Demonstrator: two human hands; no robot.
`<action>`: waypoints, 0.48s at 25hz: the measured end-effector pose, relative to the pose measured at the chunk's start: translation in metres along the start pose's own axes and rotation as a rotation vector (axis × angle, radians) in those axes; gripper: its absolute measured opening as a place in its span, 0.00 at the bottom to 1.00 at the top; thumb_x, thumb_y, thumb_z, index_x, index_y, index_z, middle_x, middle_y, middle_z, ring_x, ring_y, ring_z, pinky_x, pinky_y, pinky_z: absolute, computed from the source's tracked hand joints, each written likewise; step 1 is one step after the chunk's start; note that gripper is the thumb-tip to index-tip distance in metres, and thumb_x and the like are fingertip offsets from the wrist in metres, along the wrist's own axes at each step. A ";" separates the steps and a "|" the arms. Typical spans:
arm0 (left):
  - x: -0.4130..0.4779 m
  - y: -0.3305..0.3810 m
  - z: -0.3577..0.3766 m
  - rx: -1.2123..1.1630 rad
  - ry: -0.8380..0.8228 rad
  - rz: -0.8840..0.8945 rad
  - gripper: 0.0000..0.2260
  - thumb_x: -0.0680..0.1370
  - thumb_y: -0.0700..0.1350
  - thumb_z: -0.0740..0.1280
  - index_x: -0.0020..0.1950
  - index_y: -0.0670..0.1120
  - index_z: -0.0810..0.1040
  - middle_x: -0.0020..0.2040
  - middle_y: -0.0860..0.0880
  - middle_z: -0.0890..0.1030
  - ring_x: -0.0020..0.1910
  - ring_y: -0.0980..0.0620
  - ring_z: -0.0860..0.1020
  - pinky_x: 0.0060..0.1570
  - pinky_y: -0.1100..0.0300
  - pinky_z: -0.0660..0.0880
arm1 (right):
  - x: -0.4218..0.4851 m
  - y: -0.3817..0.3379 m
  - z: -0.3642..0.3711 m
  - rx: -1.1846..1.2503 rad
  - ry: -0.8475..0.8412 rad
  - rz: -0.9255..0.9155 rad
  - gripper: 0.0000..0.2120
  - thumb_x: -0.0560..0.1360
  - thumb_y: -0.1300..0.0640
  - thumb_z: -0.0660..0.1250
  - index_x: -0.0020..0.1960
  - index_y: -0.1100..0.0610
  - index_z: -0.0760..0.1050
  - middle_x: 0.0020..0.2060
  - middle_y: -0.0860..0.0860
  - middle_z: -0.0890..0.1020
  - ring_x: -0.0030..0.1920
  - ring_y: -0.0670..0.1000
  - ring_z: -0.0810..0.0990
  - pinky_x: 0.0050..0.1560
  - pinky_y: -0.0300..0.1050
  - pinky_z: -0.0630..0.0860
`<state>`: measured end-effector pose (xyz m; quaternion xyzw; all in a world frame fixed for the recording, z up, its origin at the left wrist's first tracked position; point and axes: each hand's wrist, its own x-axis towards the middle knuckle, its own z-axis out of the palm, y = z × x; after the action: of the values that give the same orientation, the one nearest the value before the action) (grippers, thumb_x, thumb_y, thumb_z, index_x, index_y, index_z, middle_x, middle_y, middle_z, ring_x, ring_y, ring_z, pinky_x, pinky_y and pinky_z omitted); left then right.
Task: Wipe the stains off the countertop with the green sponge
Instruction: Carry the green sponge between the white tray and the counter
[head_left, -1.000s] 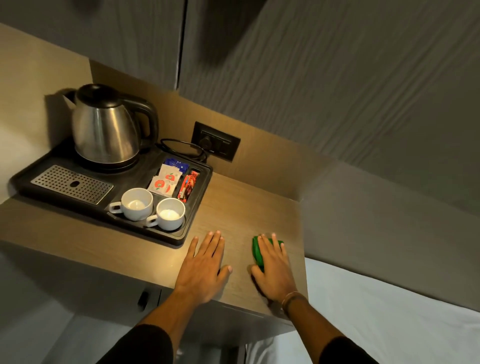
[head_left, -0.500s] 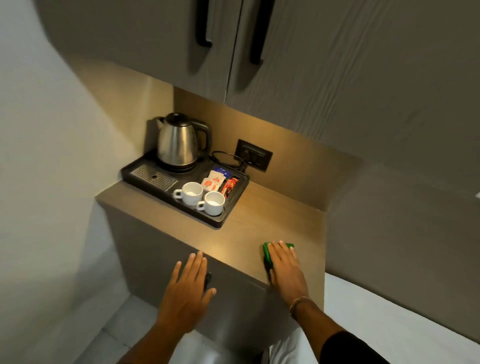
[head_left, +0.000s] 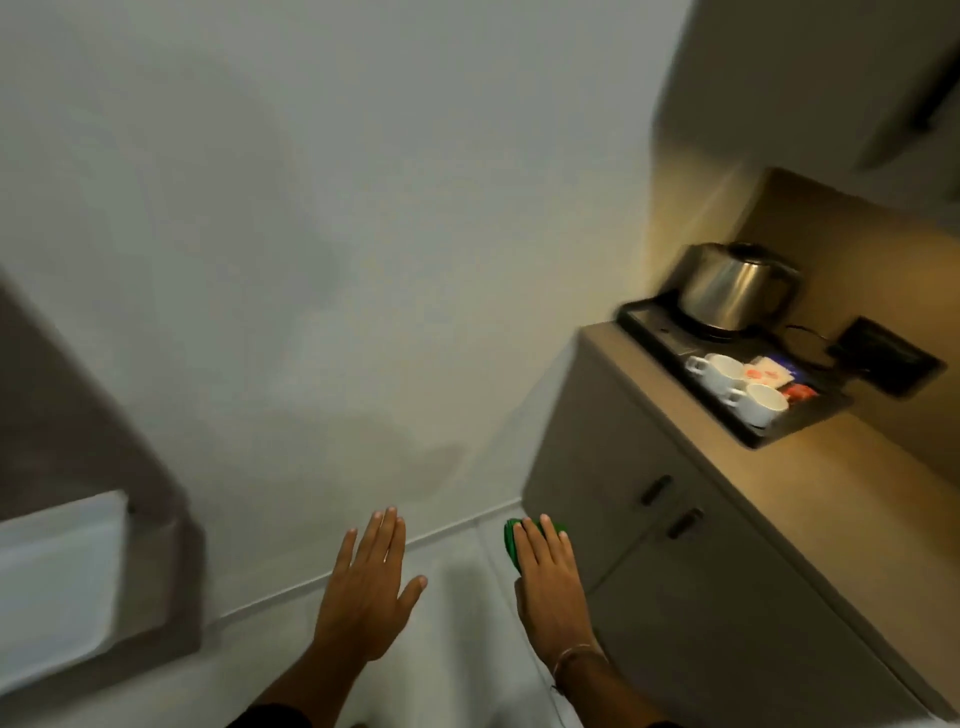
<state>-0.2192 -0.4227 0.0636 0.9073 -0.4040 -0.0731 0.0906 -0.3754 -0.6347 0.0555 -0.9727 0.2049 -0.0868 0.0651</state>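
The right hand (head_left: 550, 582) lies flat over the green sponge (head_left: 511, 540), fingers straight, pressing it beneath the palm; whether it grips is unclear. The left hand (head_left: 366, 592) is open, fingers spread, holding nothing; both hang over the floor (head_left: 457, 623), off the countertop (head_left: 810, 467) to the right. To wipe well, bring the sponge back onto the lit wood and press flat, clear of the tray (head_left: 748, 431) with cups (head_left: 748, 384) and kettle (head_left: 737, 291); no stain shows through the blur; a pale wall (head_left: 311, 260) fills the rest.

Green sponge (head_left: 511, 538) under right hand (head_left: 550, 587), off the wooden countertop (head_left: 810, 467), in mid-air.
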 end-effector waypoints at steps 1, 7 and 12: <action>-0.008 -0.009 -0.001 0.019 -0.009 -0.017 0.44 0.78 0.69 0.31 0.82 0.40 0.52 0.84 0.42 0.52 0.82 0.41 0.51 0.78 0.45 0.39 | 0.002 -0.013 0.003 0.013 -0.038 0.027 0.35 0.80 0.64 0.63 0.83 0.56 0.52 0.83 0.53 0.58 0.83 0.58 0.48 0.82 0.56 0.41; -0.122 -0.170 -0.022 0.025 -0.016 -0.396 0.36 0.81 0.65 0.54 0.81 0.41 0.61 0.82 0.40 0.63 0.81 0.39 0.60 0.79 0.39 0.56 | 0.042 -0.231 0.052 0.153 -0.142 -0.329 0.36 0.84 0.60 0.60 0.84 0.54 0.43 0.84 0.51 0.48 0.83 0.56 0.40 0.81 0.53 0.36; -0.175 -0.301 -0.031 0.059 -0.052 -0.530 0.38 0.81 0.66 0.43 0.83 0.42 0.53 0.84 0.41 0.54 0.83 0.40 0.50 0.81 0.43 0.44 | 0.068 -0.390 0.090 0.179 -0.194 -0.452 0.35 0.84 0.61 0.60 0.84 0.54 0.46 0.84 0.52 0.50 0.83 0.57 0.42 0.82 0.56 0.39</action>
<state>-0.1125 -0.0914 0.0367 0.9815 -0.1563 -0.1056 0.0315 -0.1452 -0.3001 0.0405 -0.9880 -0.0335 -0.0234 0.1492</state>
